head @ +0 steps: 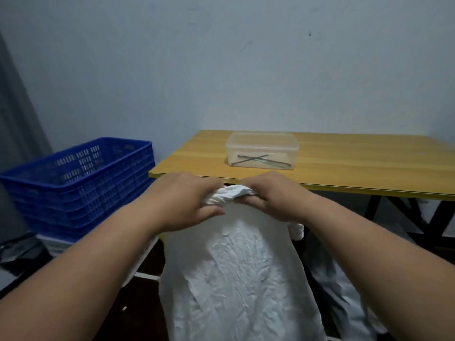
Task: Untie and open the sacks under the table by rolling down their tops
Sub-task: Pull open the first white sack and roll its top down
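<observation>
A white crinkled sack (234, 279) stands upright in front of me, below the front edge of the wooden table (344, 168). Its top (230, 194) is bunched into a tight twist. My left hand (187, 195) grips the left side of that bunch, fingers curled round it. My right hand (268, 193) pinches the right side, close against the left hand. Whether a tie is still on the bunch is hidden by my fingers. Another pale sack (352, 296) lies low at the right, partly behind my right forearm.
A clear plastic box (262, 150) with thin metal rods inside sits on the table. A stack of blue plastic crates (81, 183) stands at the left. Black table legs (403, 217) cross at the right. The wall rises close behind.
</observation>
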